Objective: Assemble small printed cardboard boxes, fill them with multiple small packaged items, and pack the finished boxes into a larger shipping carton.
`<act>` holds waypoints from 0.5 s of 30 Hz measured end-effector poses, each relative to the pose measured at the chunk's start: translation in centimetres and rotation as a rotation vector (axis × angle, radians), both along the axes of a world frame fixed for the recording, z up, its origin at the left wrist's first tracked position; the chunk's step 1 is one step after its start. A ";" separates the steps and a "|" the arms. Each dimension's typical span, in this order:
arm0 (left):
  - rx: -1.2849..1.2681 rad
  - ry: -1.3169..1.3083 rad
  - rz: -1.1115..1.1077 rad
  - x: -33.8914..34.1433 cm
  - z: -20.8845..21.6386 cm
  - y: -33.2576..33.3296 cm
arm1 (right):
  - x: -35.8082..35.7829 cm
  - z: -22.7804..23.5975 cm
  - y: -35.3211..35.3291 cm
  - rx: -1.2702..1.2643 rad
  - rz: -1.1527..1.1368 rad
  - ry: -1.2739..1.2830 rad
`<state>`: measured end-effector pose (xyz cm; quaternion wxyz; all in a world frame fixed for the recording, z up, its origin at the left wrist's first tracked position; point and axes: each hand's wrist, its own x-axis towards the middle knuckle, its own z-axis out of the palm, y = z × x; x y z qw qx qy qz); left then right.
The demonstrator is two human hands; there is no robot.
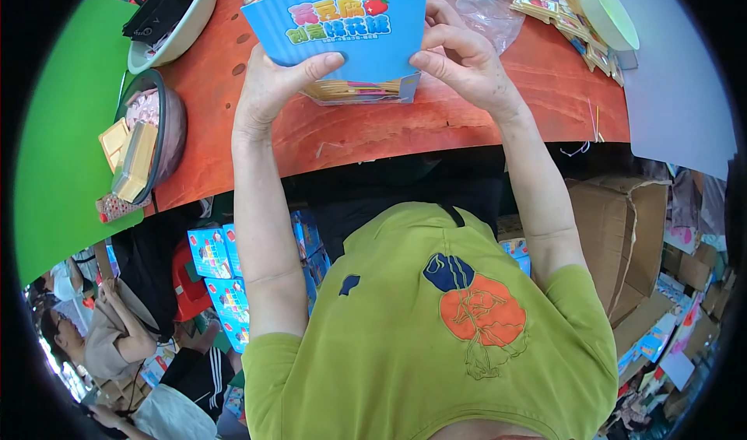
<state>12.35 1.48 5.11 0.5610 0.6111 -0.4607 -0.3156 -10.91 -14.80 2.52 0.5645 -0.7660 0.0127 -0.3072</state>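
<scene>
A blue cardboard box (381, 55) with colourful lettering and a strawberry picture stands at the table's near edge, its top flaps apart. My left hand (272, 86) grips its left side, thumb laid across the blue front panel. At the right side my right hand (467, 59) holds the same box, thumb on the front edge and fingers partly behind it. Below the blue panel shows a pale lower part with thin yellowish and pink pieces (358, 90); how it joins the box is unclear.
On the red table (210, 144), a dark-rimmed bowl (167, 129) and a white basin (202, 12) stand left. Small packets (548, 8) and a pale green bowl (607, 12) lie far right. Below are blue boxes (210, 253) and a brown carton (615, 230). A person (117, 331) sits lower left.
</scene>
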 end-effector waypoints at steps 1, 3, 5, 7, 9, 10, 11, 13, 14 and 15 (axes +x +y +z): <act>0.001 0.000 0.006 0.0 -0.1 0.0 | 0.0 0.0 0.3 0.001 0.006 0.000; -0.012 -0.001 0.014 -0.2 -0.2 0.0 | -0.2 -0.2 0.7 0.006 -0.020 -0.052; 0.003 0.003 -0.013 -0.2 0.2 0.0 | -0.4 -0.2 0.4 -0.072 -0.017 -0.046; 0.017 0.008 -0.042 -0.2 0.5 -0.1 | -0.9 0.3 0.0 -0.152 -0.015 -0.041; 0.059 -0.039 -0.031 -0.2 0.6 -0.2 | -1.3 1.2 0.1 -0.213 0.004 0.049; 0.059 -0.040 -0.029 -0.2 0.9 -0.1 | -1.2 1.8 0.1 -0.212 0.006 0.047; 0.076 -0.056 -0.028 -0.4 1.2 -0.1 | -1.3 2.4 0.1 -0.267 -0.005 0.076; 0.092 -0.074 -0.029 -0.7 1.4 0.2 | -1.4 3.3 0.5 -0.322 -0.020 0.103; 0.101 -0.069 -0.016 -0.7 1.4 0.2 | -1.3 3.7 0.5 -0.354 -0.028 0.122; 0.111 -0.065 -0.003 -0.8 1.4 0.1 | -1.3 4.0 0.7 -0.385 -0.035 0.140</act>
